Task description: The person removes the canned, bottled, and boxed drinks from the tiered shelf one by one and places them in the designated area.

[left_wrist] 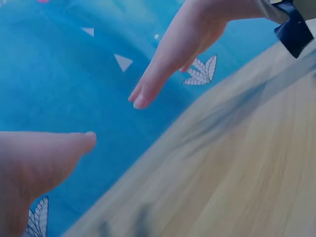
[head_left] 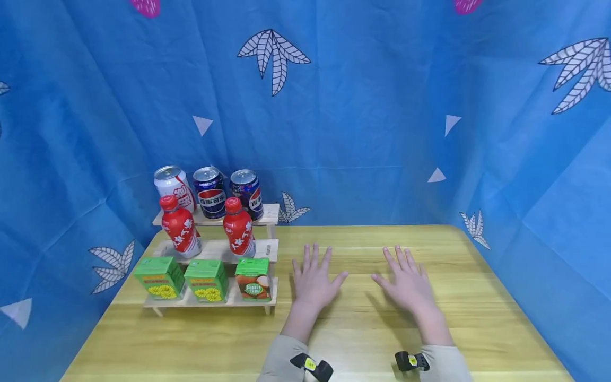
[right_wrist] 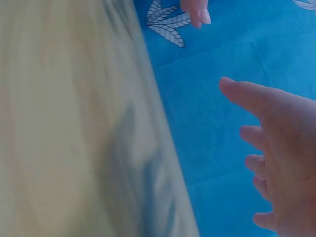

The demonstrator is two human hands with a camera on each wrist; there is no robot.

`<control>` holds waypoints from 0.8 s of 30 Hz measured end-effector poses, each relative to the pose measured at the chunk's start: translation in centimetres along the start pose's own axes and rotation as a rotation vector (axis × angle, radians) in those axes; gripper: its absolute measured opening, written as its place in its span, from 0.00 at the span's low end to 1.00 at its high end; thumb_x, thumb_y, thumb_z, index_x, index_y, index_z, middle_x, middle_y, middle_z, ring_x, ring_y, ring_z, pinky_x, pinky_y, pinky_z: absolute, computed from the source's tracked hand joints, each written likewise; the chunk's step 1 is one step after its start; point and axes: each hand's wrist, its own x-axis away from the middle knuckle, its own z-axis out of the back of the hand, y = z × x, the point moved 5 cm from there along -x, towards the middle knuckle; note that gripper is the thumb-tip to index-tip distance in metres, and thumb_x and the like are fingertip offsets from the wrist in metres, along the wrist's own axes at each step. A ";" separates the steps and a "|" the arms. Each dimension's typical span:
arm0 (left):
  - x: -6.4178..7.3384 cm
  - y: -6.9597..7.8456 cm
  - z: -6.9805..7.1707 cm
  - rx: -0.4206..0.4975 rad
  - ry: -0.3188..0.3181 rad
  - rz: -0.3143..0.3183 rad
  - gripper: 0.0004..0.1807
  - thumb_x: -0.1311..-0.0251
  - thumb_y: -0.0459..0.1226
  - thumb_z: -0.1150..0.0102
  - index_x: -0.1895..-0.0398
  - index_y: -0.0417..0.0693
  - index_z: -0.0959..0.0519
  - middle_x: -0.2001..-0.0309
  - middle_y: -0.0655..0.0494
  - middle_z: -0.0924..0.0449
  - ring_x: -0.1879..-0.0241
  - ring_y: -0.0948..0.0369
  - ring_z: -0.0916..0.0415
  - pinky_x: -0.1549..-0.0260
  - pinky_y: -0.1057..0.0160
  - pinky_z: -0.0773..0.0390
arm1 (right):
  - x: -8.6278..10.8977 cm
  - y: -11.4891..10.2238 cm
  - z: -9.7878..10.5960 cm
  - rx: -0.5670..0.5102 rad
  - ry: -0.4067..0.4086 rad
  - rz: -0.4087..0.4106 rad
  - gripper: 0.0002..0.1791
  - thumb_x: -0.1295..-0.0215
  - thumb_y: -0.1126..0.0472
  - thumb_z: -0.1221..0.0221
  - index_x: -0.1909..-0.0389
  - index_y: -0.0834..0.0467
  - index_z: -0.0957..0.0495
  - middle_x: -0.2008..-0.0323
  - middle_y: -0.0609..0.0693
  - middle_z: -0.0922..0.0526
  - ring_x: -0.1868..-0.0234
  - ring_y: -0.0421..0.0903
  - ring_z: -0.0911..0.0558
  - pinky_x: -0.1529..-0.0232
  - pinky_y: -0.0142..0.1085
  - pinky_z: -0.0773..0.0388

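Both hands hover palm down over the wooden table, fingers straight and spread, holding nothing. My left hand (head_left: 314, 284) is just right of a small three-tier wooden shelf (head_left: 210, 248); my right hand (head_left: 408, 286) is farther right, with its shadow on the table. In the right wrist view, the right hand (right_wrist: 291, 153) has its thumb stretched out. Nearest the left hand is a green-and-brown drink carton (head_left: 254, 281) on the bottom tier. Beside it stand two green cartons with yellow flowers, a middle one (head_left: 207, 281) and a left one (head_left: 160, 278).
Two red bottles, one left (head_left: 181, 228) and one right (head_left: 239, 229), stand on the middle tier. The top tier bears a white can (head_left: 173, 183) and two dark blue cola cans (head_left: 209, 193). Blue patterned cloth (head_left: 353, 132) hangs behind and beside the wooden table (head_left: 482, 307).
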 end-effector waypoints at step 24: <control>5.1 2.4 6.1 -0.324 0.101 -0.384 0.37 0.32 0.65 0.65 0.25 0.62 0.43 0.23 0.52 0.47 0.23 0.46 0.55 0.26 0.37 0.53 | 1.3 -1.4 5.3 0.203 0.191 0.247 0.43 0.36 0.35 0.44 0.26 0.50 0.42 0.25 0.59 0.42 0.24 0.61 0.45 0.27 0.64 0.49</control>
